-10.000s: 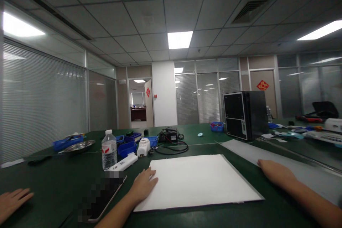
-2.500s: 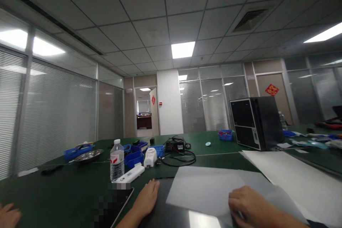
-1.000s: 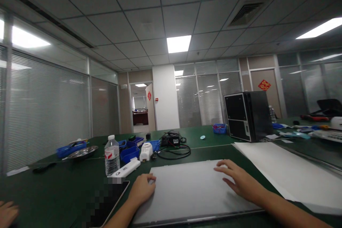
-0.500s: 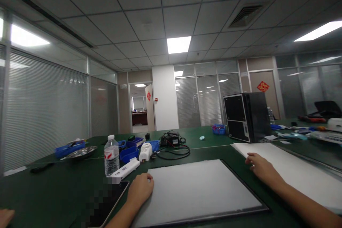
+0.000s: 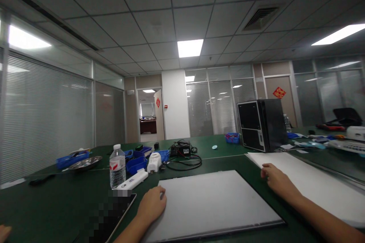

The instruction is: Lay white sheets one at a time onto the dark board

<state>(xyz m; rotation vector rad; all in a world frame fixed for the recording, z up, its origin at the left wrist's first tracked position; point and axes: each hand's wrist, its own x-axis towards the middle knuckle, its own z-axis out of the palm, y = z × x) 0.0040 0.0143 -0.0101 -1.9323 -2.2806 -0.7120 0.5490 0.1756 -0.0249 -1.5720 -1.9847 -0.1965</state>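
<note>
A flat white panel with dark edges (image 5: pixel 213 205) lies on the green table in front of me. At its left edge rests my left hand (image 5: pixel 152 204), back up and fingers curled under; whatever they may hold is hidden. My right hand (image 5: pixel 275 179) hovers or rests by the near left edge of a stack of large white sheets (image 5: pixel 310 182). Its fingers are loosely bent and a little apart, with nothing visible between them. Left of my left hand lies a dark tablet-like device (image 5: pixel 114 218), partly blurred out.
Behind the panel stand a water bottle (image 5: pixel 117 167), a white elongated device (image 5: pixel 132 179), blue bins (image 5: pixel 136 165), a white adapter-like device (image 5: pixel 154 162) and black cables (image 5: pixel 185 165). A computer tower (image 5: pixel 262 125) is at back right. Another person's hand (image 5: pixel 4 232) shows at far left.
My left hand has shifted slightly right over the panel's edge. The right hand has hardly moved. The other person's hand has drawn back toward the left frame edge.
</note>
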